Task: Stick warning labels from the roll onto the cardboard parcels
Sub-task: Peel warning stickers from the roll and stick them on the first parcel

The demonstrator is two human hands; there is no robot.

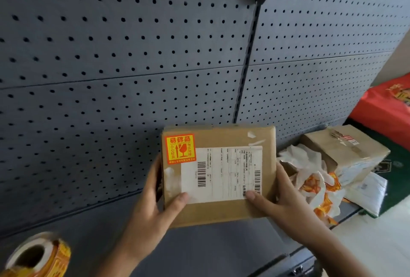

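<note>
Cardboard parcel [218, 174] bearing an orange warning label [180, 149] in its upper left corner; left hand [153, 205] and right hand [286, 201] curl round its side edges, thumbs on top. Label roll [40, 256] lies lower left.
</note>
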